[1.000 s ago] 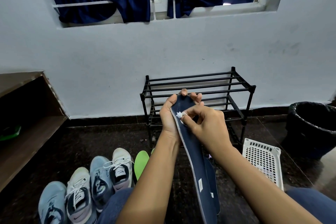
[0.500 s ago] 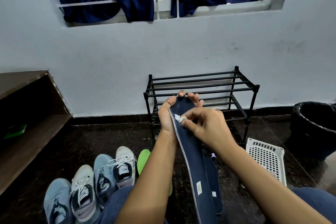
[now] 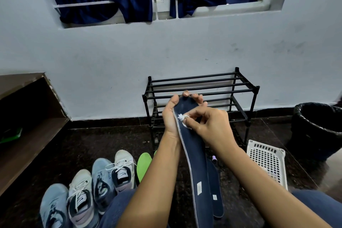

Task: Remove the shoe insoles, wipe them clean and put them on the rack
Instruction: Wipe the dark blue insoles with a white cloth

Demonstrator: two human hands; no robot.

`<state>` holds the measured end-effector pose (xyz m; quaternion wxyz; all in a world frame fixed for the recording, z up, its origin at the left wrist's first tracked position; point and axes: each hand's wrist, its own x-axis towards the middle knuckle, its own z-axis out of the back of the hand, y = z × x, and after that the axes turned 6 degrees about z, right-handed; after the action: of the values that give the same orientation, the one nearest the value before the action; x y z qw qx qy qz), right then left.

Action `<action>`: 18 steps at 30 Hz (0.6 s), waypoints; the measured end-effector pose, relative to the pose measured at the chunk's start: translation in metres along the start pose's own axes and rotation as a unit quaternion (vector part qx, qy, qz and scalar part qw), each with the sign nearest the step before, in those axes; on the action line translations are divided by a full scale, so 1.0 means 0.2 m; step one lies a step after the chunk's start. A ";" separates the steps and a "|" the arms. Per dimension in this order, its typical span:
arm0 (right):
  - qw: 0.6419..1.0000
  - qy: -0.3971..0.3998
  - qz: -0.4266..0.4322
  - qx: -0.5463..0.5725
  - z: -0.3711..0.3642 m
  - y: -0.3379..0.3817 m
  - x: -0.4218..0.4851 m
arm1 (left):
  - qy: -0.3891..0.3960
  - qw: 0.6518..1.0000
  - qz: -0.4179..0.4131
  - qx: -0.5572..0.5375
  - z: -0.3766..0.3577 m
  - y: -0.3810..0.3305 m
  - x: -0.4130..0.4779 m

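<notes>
My left hand (image 3: pixel 171 114) grips the toe end of a long navy insole (image 3: pixel 197 155) from behind, holding it up in front of me. My right hand (image 3: pixel 209 126) pinches a small white wipe (image 3: pixel 182 119) and presses it on the insole's upper face near the left edge. A second navy insole (image 3: pixel 215 190) lies below, partly hidden by the first. A green insole (image 3: pixel 144 165) lies on the floor beside the shoes. The black two-tier rack (image 3: pixel 203 87) stands bare against the wall, just behind my hands.
Several sneakers (image 3: pixel 92 189) line up on the dark floor at lower left. A white perforated basket (image 3: pixel 268 161) sits right of the rack, a black bin (image 3: pixel 318 127) further right. A wooden shelf unit (image 3: pixel 27 126) stands at the left.
My right hand has slid the wipe a little down the insole. The view has shifted slightly; the left hand keeps the same hold.
</notes>
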<state>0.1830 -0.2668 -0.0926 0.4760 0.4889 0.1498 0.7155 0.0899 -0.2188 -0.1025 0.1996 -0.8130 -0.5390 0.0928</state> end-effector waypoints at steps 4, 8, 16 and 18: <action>0.996 -0.063 0.000 -0.061 -0.02 -0.03 0.02 | -0.007 1.000 0.015 0.016 -0.03 0.06 0.00; 0.987 -0.109 -0.013 -0.115 -0.01 -0.05 0.04 | -0.036 0.998 0.045 -0.003 -0.03 0.11 0.01; 1.000 0.016 -0.010 -0.004 0.02 0.03 -0.01 | -0.031 1.000 0.003 -0.003 -0.04 0.03 -0.03; 0.997 0.052 -0.024 0.056 0.02 0.05 -0.03 | -0.023 1.000 0.005 -0.021 -0.01 0.00 -0.03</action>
<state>0.1814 -0.2787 -0.0867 0.4566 0.4730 0.2261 0.7188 0.0881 -0.2247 -0.1002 0.1697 -0.8177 -0.5408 0.1008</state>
